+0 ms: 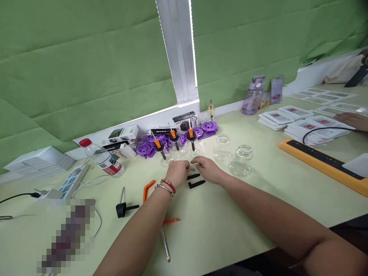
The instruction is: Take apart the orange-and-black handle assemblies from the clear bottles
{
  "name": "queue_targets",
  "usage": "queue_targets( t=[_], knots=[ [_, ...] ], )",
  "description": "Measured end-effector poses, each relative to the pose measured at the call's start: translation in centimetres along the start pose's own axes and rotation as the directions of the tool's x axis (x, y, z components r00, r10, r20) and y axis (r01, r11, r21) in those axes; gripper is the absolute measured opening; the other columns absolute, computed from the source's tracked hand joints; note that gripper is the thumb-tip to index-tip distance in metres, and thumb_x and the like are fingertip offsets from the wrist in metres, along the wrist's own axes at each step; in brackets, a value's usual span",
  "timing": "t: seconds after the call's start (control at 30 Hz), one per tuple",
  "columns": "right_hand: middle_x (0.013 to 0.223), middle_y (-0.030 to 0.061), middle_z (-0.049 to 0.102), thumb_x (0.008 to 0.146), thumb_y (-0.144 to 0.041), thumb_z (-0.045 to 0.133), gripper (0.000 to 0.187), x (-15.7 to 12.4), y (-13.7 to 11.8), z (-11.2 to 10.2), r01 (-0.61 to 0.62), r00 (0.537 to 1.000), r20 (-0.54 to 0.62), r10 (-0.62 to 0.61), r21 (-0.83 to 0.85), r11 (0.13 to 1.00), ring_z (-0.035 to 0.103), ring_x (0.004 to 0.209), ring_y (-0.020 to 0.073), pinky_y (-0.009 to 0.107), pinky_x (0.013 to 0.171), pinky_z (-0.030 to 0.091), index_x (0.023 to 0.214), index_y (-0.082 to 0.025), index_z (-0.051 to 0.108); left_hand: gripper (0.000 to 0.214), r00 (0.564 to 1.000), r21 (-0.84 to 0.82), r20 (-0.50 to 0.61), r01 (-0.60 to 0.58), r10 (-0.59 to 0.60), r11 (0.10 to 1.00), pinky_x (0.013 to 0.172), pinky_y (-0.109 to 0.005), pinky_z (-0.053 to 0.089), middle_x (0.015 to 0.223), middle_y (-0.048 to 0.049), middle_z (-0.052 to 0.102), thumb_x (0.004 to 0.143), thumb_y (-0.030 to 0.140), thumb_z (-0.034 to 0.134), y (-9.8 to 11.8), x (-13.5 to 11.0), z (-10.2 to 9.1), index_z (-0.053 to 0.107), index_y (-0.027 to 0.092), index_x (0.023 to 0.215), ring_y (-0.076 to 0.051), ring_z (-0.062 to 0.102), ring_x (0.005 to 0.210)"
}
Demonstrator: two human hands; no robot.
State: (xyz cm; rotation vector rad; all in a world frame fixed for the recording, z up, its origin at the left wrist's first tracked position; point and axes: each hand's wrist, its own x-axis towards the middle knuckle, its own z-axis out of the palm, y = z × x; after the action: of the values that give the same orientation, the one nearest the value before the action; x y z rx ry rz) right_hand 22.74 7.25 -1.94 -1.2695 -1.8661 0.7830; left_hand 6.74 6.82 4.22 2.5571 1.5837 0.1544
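Observation:
My left hand (179, 171) is curled, its fingertips turned away, so anything in them is hidden. Close beside it, my right hand (207, 169) reaches in with fingers apart and nothing visible in them. A small metal spring (192, 169) shows between the hands; whether a finger touches it I cannot tell. Just below lie two black plastic pieces (196, 184). Behind the hands stand several glass jars topped with black lids and orange-handled pumps (173, 135). Two open glass jars (240, 167) stand to the right.
Left of my forearm lie a black pump part (121, 209) and an orange handle (148, 188). A water bottle (106, 159), purple plastic parts (146, 150) and boxes (123, 133) stand behind. At right are a yellow power strip (322, 165), stacked white cards (306, 130) and another person's hand (352, 120).

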Motion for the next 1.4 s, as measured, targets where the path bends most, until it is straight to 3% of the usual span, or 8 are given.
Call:
queue_targets(
  t=[0.1, 0.23, 0.4, 0.63, 0.77, 0.93, 1.17, 1.4],
  knots=[
    [0.113, 0.006, 0.063, 0.082, -0.008, 0.044, 0.035, 0.0, -0.3, 0.1, 0.123, 0.992, 0.047, -0.12, -0.074, 0.99, 0.059, 0.103, 0.018, 0.031, 0.092, 0.044, 0.105, -0.02, 0.067, 0.016, 1.0, -0.006, 0.02, 0.001, -0.001, 1.0, 0.081, -0.034, 0.04, 0.068, -0.0026, 0.068, 0.077, 0.016, 0.052, -0.1, 0.1, 0.2, 0.067, 0.02, 0.073, -0.02, 0.062, 0.071],
    [0.11, 0.0051, 0.065, 0.08, -0.01, 0.05, 0.03, 0.5, -0.6, 0.2, 0.156, 0.985, 0.101, -0.142, -0.156, 0.975, 0.06, 0.101, 0.019, 0.03, 0.089, 0.045, 0.099, -0.02, 0.07, 0.019, 1.0, -0.016, -0.005, 0.017, -0.017, 1.0, 0.08, -0.033, 0.041, 0.076, -0.0043, 0.07, 0.08, 0.017, 0.05, -1.3, -0.2, -0.6, 0.069, 0.02, 0.081, -0.02, 0.062, 0.077],
    [0.101, 0.0028, 0.068, 0.075, -0.013, 0.06, 0.017, 1.7, -0.9, 0.2, 0.134, 0.979, 0.184, -0.087, -0.257, 0.957, 0.063, 0.09, 0.0171, 0.025, 0.081, 0.046, 0.084, -0.021, 0.073, 0.024, 0.998, 0.004, 0.041, 0.045, -0.045, 0.999, 0.083, -0.034, 0.041, 0.089, -0.0073, 0.071, 0.079, 0.013, 0.049, -2.3, -1.2, -1.5, 0.069, 0.02, 0.091, -0.023, 0.062, 0.088],
    [0.09, 0.0057, 0.067, 0.071, -0.012, 0.064, 0.009, 2.3, -1.4, -0.5, 0.067, 0.986, 0.164, -0.008, -0.355, 0.932, 0.062, 0.079, 0.0172, 0.024, 0.07, 0.044, 0.071, -0.018, 0.07, 0.029, 0.985, -0.002, 0.163, -0.064, 0.063, 0.998, 0.087, -0.034, 0.039, 0.099, -0.009, 0.069, 0.076, 0.01, 0.051, -1.6, -2.4, -0.9, 0.066, 0.02, 0.099, -0.025, 0.06, 0.098],
    [0.095, 0.0064, 0.068, 0.079, -0.018, 0.057, 0.013, 3.1, -2.5, 0.1, 0.044, 0.992, 0.127, 0.007, -0.388, 0.92, 0.061, 0.086, 0.019, 0.025, 0.071, 0.042, 0.082, -0.019, 0.069, 0.029, 0.993, 0.047, 0.106, -0.053, 0.048, 0.997, 0.087, -0.035, 0.039, 0.101, -0.0096, 0.068, 0.077, 0.007, 0.048, -1.7, -2.8, -1.6, 0.065, 0.018, 0.099, -0.025, 0.06, 0.098],
    [0.086, 0.0062, 0.07, 0.075, -0.013, 0.058, 0.012, 4.5, -3.0, 2.1, 0.055, 0.987, 0.158, 0.012, -0.412, 0.909, 0.06, 0.083, 0.0208, 0.026, 0.067, 0.04, 0.078, -0.019, 0.068, 0.026, 0.999, 0.005, 0.031, -0.018, 0.018, 1.0, 0.088, -0.036, 0.039, 0.102, -0.0076, 0.067, 0.08, 0.011, 0.049, -1.9, -4.4, -3.0, 0.064, 0.02, 0.098, -0.024, 0.06, 0.097],
    [0.082, 0.0025, 0.069, 0.073, -0.012, 0.058, 0.012, 3.3, -1.4, 1.0, 0.027, 0.987, 0.157, 0.031, -0.354, 0.935, 0.06, 0.076, 0.0167, 0.023, 0.061, 0.04, 0.076, -0.019, 0.067, 0.03, 0.989, -0.146, -0.035, 0.135, -0.141, 0.98, 0.09, -0.034, 0.043, 0.109, -0.0065, 0.066, 0.084, 0.017, 0.043, -3.2, -9.2, -4.7, 0.062, 0.02, 0.106, -0.022, 0.06, 0.099],
    [0.092, 0.0041, 0.065, 0.079, -0.026, 0.058, 0.012, 0.7, -2.3, -0.5, 0.039, 0.994, 0.11, -0.01, -0.271, 0.962, 0.059, 0.082, 0.0163, 0.025, 0.071, 0.044, 0.084, -0.019, 0.066, 0.033, 0.931, -0.261, -0.025, 0.345, -0.364, 0.902, 0.079, -0.034, 0.048, 0.108, -0.0073, 0.064, 0.087, 0.033, 0.04, -4.6, -14.1, -4.0, 0.058, 0.02, 0.11, -0.021, 0.061, 0.088]
  ],
)
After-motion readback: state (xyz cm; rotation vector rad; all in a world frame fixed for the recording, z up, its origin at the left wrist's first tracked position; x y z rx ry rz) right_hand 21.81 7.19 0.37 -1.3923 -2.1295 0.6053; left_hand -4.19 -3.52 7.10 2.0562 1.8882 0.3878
